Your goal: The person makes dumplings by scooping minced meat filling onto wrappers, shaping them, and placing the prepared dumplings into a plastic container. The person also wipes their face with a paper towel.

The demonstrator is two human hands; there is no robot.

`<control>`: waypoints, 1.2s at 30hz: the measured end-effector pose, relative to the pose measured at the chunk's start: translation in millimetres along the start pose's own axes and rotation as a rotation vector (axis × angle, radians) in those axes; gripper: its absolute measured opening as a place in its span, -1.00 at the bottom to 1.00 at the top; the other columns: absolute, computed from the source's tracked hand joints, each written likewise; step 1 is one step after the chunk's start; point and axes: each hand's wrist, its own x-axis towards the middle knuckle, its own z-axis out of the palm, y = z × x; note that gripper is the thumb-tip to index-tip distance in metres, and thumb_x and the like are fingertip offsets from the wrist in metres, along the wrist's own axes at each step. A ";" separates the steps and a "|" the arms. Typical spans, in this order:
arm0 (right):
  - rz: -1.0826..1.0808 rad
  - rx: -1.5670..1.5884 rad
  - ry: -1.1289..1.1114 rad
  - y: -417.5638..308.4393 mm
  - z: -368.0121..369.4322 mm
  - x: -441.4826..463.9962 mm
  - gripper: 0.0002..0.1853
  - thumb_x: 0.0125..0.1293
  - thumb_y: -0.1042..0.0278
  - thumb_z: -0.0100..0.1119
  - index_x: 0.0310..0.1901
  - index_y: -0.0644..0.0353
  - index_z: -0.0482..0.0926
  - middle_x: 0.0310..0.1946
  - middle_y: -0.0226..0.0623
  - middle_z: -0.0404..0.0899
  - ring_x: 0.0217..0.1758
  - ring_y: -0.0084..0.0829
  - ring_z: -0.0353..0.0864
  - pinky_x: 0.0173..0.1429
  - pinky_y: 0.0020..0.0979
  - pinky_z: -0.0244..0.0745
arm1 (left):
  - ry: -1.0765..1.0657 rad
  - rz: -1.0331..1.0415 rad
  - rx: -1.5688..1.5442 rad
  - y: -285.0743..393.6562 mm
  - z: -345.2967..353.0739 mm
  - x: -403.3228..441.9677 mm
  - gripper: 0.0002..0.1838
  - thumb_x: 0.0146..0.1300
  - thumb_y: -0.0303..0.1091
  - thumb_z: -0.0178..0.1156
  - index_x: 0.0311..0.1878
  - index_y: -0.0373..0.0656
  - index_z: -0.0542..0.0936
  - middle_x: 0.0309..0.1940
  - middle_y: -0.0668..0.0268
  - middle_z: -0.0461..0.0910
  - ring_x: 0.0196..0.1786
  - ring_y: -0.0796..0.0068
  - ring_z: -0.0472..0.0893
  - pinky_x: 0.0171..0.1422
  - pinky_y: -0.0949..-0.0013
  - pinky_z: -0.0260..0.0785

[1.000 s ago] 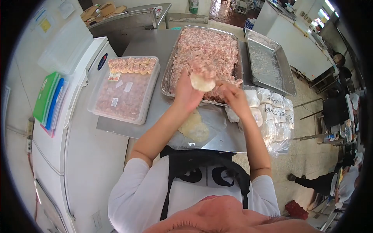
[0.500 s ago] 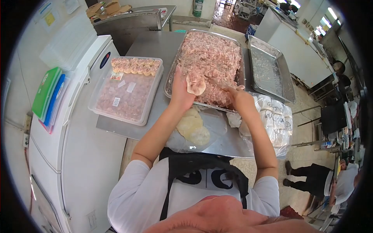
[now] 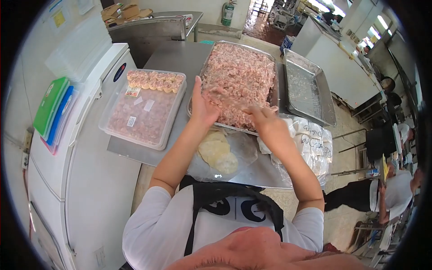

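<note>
Over the near left side of a metal tray [image 3: 275, 67] heaped with ground meat [image 3: 245, 63], my left hand [image 3: 204, 108] is cupped, thumb up. Its fingers curl round a meat-filled dumpling [image 3: 216, 95], mostly hidden and blurred. My right hand [image 3: 270, 125] grips a thin spreading tool [image 3: 238, 106], whose blurred blade reaches toward the dumpling. Round pale dumpling wrappers [image 3: 216, 150] lie overlapping on a plastic bag below my left forearm.
At left, a clear plastic box [image 3: 148, 108] holds rows of formed dumplings. A second metal tray [image 3: 310, 85] with meat residue stands right. Wrapped white packs [image 3: 317, 148] lie near my right forearm. A white freezer [image 3: 90, 148] borders the table; a person [image 3: 382, 193] stands at right.
The dumpling has gone from lying open on my left hand to being cupped in its fingers. My right hand has shifted left with the tool. The person at right has moved.
</note>
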 end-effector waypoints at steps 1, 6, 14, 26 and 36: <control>-0.009 0.030 -0.017 6.5 16.6 1.9 -0.78 0.36 0.32 0.09 -0.02 0.16 0.54 -0.37 -0.11 0.54 -0.33 -0.02 0.61 -0.34 -0.11 0.50 | 0.031 0.022 -0.017 -0.5 -3.4 5.4 -0.29 0.29 0.25 0.07 0.14 -0.28 0.42 0.11 0.07 0.49 0.21 0.05 0.46 0.33 -0.10 0.27; 0.085 0.480 0.078 29.4 14.6 2.8 -0.70 0.45 0.25 0.02 0.00 0.31 0.56 -0.34 0.02 0.60 -0.27 -0.05 0.63 -0.19 -0.21 0.49 | -0.322 -0.067 -0.004 14.2 -15.8 2.0 -0.41 0.30 -0.13 0.15 0.29 -0.27 0.32 0.11 0.14 0.53 0.24 0.16 0.48 0.29 -0.03 0.37; 0.096 0.585 -0.214 15.0 -24.0 -10.5 -0.67 0.47 0.22 0.02 0.04 0.31 0.57 -0.36 -0.06 0.60 -0.36 -0.30 0.57 -0.17 -0.37 0.47 | -0.805 0.676 1.426 33.6 11.3 -20.8 -0.26 -0.05 -0.55 0.43 0.28 -0.19 0.41 0.14 0.23 0.54 0.11 0.43 0.54 0.14 0.42 0.42; -0.010 0.249 -0.036 40.1 9.0 -13.3 -0.73 0.38 0.25 0.12 0.04 0.12 0.58 -0.26 -0.05 0.65 -0.28 -0.03 0.64 -0.18 -0.17 0.54 | -0.489 0.206 1.467 31.5 -15.0 -7.6 -0.59 0.08 -0.27 0.41 -0.04 -0.27 0.59 -0.14 0.21 0.66 -0.06 0.47 0.59 0.05 0.38 0.43; 0.227 0.036 -0.171 55.5 13.0 -18.1 -0.74 0.39 0.20 0.11 -0.01 0.09 0.65 -0.27 -0.03 0.65 -0.23 -0.04 0.65 -0.15 -0.18 0.53 | -0.354 -0.033 1.510 38.7 -4.1 -27.0 -0.47 0.08 -0.29 0.43 0.12 -0.25 0.54 -0.10 0.24 0.66 -0.01 0.42 0.58 0.11 0.32 0.40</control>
